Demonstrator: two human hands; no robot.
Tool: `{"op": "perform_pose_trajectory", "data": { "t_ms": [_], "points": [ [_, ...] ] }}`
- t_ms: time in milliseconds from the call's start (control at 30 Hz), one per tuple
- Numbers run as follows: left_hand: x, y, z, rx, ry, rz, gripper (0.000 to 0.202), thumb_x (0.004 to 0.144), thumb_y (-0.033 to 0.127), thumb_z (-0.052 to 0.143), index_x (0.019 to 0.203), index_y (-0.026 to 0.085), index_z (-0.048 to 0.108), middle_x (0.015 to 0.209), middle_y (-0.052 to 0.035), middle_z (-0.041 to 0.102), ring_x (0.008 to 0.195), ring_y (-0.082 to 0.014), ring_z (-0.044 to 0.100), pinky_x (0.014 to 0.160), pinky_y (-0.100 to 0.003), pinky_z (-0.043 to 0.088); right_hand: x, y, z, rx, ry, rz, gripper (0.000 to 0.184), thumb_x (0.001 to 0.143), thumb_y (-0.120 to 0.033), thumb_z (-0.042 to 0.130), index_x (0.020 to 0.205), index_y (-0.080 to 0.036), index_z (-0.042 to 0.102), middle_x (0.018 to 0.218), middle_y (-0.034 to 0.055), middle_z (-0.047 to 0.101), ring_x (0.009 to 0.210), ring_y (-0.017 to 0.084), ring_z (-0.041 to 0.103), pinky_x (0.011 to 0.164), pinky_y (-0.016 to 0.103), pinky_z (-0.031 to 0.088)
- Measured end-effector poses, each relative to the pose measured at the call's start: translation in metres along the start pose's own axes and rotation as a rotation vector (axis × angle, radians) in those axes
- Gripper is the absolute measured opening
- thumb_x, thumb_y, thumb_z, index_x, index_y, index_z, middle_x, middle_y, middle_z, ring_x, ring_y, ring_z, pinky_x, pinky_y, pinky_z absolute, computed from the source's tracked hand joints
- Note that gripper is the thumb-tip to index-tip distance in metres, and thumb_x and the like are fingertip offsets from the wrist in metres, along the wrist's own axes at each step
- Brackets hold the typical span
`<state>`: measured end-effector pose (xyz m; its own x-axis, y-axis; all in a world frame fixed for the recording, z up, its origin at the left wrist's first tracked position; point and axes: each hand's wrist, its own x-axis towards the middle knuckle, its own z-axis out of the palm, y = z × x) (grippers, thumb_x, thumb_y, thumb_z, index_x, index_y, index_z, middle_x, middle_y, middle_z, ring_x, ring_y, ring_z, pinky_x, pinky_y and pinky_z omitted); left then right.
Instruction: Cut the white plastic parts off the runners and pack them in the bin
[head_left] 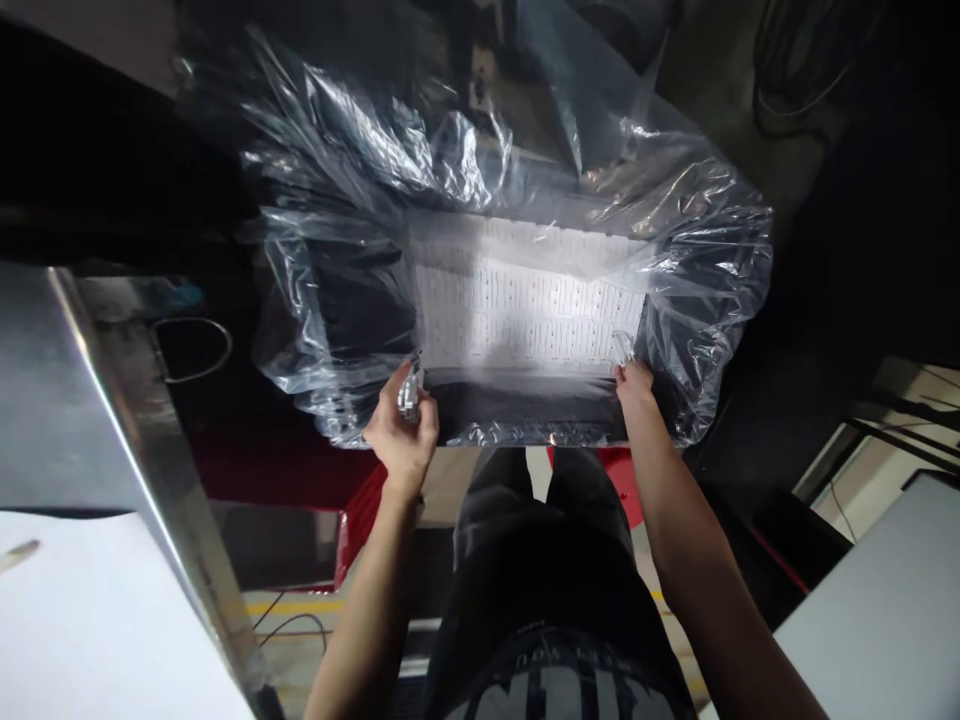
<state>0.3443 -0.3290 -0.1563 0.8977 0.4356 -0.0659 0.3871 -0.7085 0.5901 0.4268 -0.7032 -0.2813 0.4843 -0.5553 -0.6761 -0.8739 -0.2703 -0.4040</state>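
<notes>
A clear plastic bag (352,130) lines a dark box in front of me, its loose edges spread over the rim. Inside lies a white layer (525,295) marked with rows of small repeated shapes. My left hand (405,430) is at the layer's near left corner, fingers curled around a small bunch of shiny silvery pieces (408,395). At the near right corner, my right hand (634,380) pinches a small shiny piece (622,348) against or just above the layer. Exactly what these pieces are is too small to tell.
To the left stands a metal-edged frame (112,400) beside a white surface (97,610). A red bin (360,520) is below the box's left side. Cables (802,60) hang at the upper right, and a pale panel (892,600) stands at the lower right.
</notes>
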Motion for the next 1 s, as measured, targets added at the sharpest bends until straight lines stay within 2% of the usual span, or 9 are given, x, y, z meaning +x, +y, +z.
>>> {"op": "perform_pose_trajectory", "data": {
  "t_ms": [133,233,300,367,433,500,600,867,1000],
  "points": [
    [0.002,0.004,-0.002,0.014,0.023,0.034,0.047,0.093,0.024,0.064,0.139,0.013,0.068,0.125,-0.0145,0.079,0.105,-0.0254,0.08,0.096,-0.032,0.06,-0.009,0.009,-0.002,-0.188,0.003,0.005,0.033,0.105,-0.041,0.068,0.128,-0.016,0.067,0.119,0.0085,0.07,0.096,0.019,0.071,0.082,0.037,0.064],
    [0.001,0.006,-0.002,0.007,0.025,0.029,0.047,0.093,0.022,0.064,0.139,0.014,0.068,0.126,-0.0144,0.079,0.108,-0.0256,0.079,0.098,-0.032,0.059,-0.018,0.006,-0.007,-0.354,-0.006,-0.048,0.034,0.103,-0.039,0.07,0.126,-0.015,0.067,0.117,0.0085,0.071,0.099,0.021,0.071,0.089,0.042,0.062],
    [0.001,0.007,-0.001,-0.005,0.021,0.04,0.048,0.092,0.02,0.065,0.139,0.015,0.069,0.128,-0.0142,0.078,0.112,-0.0258,0.079,0.1,-0.032,0.059,-0.019,-0.003,-0.012,-0.469,-0.031,-0.135,0.034,0.099,-0.029,0.07,0.13,-0.016,0.067,0.12,0.0101,0.071,0.107,0.024,0.069,0.1,0.046,0.058],
    [0.002,0.007,-0.001,-0.011,0.015,0.055,0.047,0.092,0.019,0.065,0.139,0.016,0.069,0.129,-0.0135,0.078,0.113,-0.0256,0.078,0.101,-0.032,0.059,-0.016,-0.015,-0.013,-0.57,-0.073,-0.26,0.046,0.094,-0.017,0.066,0.14,-0.018,0.063,0.132,0.013,0.066,0.121,0.026,0.064,0.111,0.045,0.05],
    [0.003,0.007,-0.001,-0.001,0.006,0.067,0.048,0.092,0.018,0.066,0.139,0.016,0.069,0.131,-0.0127,0.078,0.114,-0.0255,0.078,0.102,-0.032,0.059,-0.01,-0.027,-0.012,-0.66,-0.117,-0.367,0.058,0.091,-0.011,0.061,0.148,-0.02,0.059,0.145,0.0154,0.057,0.13,0.027,0.059,0.116,0.041,0.045],
    [0.003,0.007,-0.002,0.014,-0.005,0.081,0.048,0.092,0.017,0.065,0.14,0.016,0.069,0.133,-0.0127,0.077,0.116,-0.0258,0.078,0.103,-0.032,0.059,-0.003,-0.036,-0.009,-0.747,-0.145,-0.414,0.059,0.091,-0.011,0.059,0.149,-0.02,0.058,0.15,0.0181,0.05,0.127,0.029,0.059,0.115,0.043,0.045],
    [0.004,0.008,-0.003,0.028,-0.017,0.097,0.049,0.093,0.017,0.065,0.141,0.015,0.068,0.134,-0.0133,0.077,0.117,-0.0263,0.078,0.103,-0.032,0.06,0.006,-0.042,-0.004,-0.861,-0.158,-0.42,0.052,0.092,-0.011,0.058,0.144,-0.016,0.061,0.147,0.0217,0.047,0.115,0.031,0.064,0.11,0.048,0.048],
    [0.006,0.011,-0.004,0.048,-0.042,0.078,0.048,0.093,0.018,0.064,0.141,0.017,0.068,0.135,-0.0116,0.077,0.116,-0.0255,0.078,0.103,-0.033,0.06,0.018,-0.047,-0.003,-1.028,-0.169,-0.438,0.042,0.097,-0.011,0.057,0.139,-0.015,0.062,0.148,0.0253,0.047,0.116,0.033,0.067,0.106,0.051,0.052],
    [0.005,0.011,-0.004,0.081,-0.06,0.037,0.049,0.092,0.02,0.064,0.141,0.017,0.068,0.134,-0.0112,0.077,0.113,-0.0253,0.078,0.101,-0.034,0.06,0.028,-0.048,-0.007,-1.083,-0.166,-0.419,0.034,0.098,-0.007,0.054,0.129,-0.011,0.067,0.141,0.0283,0.054,0.116,0.033,0.069,0.105,0.049,0.053]
  ]
}}
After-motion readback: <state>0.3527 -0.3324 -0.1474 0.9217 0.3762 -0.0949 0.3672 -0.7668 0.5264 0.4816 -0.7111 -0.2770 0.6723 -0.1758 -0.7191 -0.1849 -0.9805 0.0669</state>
